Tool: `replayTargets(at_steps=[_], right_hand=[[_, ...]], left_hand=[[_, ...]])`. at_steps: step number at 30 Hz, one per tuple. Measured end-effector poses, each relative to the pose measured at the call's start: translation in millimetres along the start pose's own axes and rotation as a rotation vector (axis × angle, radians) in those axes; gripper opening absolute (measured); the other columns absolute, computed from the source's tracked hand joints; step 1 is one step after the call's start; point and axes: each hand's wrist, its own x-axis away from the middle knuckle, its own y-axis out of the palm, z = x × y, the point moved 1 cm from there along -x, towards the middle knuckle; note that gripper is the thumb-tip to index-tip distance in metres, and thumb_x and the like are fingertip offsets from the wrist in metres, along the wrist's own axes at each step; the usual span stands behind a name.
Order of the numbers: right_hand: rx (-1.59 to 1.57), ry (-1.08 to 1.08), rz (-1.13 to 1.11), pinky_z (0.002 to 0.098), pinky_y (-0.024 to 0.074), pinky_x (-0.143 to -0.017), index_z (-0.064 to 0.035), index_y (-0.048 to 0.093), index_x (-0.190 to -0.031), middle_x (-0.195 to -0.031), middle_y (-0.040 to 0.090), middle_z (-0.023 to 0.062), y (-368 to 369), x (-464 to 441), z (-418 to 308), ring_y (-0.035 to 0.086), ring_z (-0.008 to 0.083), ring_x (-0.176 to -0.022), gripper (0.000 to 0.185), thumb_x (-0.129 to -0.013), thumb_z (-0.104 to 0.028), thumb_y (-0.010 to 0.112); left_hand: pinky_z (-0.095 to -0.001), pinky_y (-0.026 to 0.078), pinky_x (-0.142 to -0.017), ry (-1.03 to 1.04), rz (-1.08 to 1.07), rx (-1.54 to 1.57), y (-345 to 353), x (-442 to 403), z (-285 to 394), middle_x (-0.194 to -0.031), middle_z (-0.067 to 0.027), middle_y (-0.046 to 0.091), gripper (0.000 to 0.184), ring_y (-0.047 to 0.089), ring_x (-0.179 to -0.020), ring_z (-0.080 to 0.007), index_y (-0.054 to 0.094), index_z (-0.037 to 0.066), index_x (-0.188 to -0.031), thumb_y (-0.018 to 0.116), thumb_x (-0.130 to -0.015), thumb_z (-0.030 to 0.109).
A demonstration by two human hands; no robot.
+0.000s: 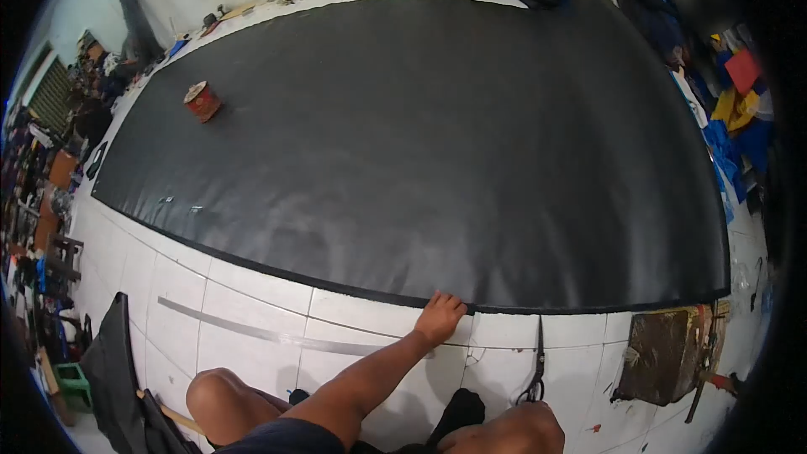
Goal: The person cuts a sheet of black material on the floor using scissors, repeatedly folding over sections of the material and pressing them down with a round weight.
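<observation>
A large black sheet (403,143) lies spread on the white tiled floor. At its near edge is my left hand (441,318), its fingers bent together over the border of the sheet, and the thumb side is partly hidden. My right hand does not show. Black-handled scissors (539,361) lie beside my right knee, blades pointing at the sheet's near edge. A long metal ruler (277,336) rests on the tiles left of my forearm. On the left part of the sheet sits a red round tin (203,102).
A worn brown block (660,357) stands by the near right corner, with a hammer-like tool beside it. Dark material (118,370) and a green stool (74,387) are at the lower left. Clutter lines both sides and the far wall.
</observation>
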Motion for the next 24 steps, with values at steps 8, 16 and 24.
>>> replayTargets(at_steps=[8,16,24], right_hand=[[-0.221,0.495,-0.276,0.0447,0.0477,-0.076,0.0006,0.055,-0.098,-0.091,0.058,0.0184,-40.7,-39.2,-61.2,0.059,0.0368,-0.083,0.043,-0.073,-0.025,0.078],[-0.123,0.627,-0.584,0.0482,0.0482,-0.08,0.0008,0.058,-0.107,-0.1,0.063,0.0214,-31.9,-66.5,-33.9,0.062,0.0405,-0.093,0.044,-0.079,-0.027,0.078],[-0.995,0.96,-0.639,0.0332,0.0512,-0.072,-0.0018,0.056,-0.103,-0.087,0.064,0.0084,-30.7,-64.7,-32.2,0.063,0.0211,-0.078,0.025,-0.08,0.001,0.066]], left_hand=[[-0.0481,0.044,-0.1,-0.05,-0.021,0.006,-13.8,-12.7,7.4,-0.102,-0.0124,0.062,0.021,0.059,-0.103,-0.0322,0.068,0.004,-0.1,0.058,-0.083,0.012],[-0.0435,0.051,-0.08,-0.112,0.054,-0.039,-4.3,-15.2,7.8,-0.093,-0.0104,0.061,0.015,0.059,-0.092,-0.0311,0.069,0.01,-0.095,0.061,-0.083,0.014],[-0.0416,0.051,-0.081,-0.077,0.096,-0.002,-7.4,-18.5,9.6,-0.093,-0.0067,0.062,0.017,0.058,-0.093,-0.0293,0.071,0.012,-0.097,0.064,-0.082,0.013]])
